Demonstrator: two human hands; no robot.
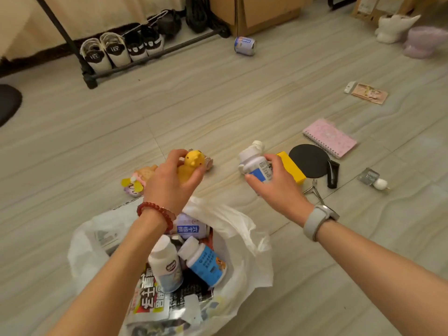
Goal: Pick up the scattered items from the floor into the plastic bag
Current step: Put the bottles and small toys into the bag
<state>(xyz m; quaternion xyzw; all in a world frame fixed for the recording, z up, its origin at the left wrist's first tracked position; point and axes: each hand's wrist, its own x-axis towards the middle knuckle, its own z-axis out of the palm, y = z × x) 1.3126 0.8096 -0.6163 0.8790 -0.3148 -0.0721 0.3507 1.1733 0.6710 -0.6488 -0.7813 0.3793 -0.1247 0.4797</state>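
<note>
Your left hand [169,180] grips the yellow chick toy [191,166]; your right hand [274,183] grips a white bottle [254,163]. The plastic bag [242,229] gapes just below both wrists. Its slack rim could fold inward, so a careless drop might bounce off onto the floor [218,105].
</note>
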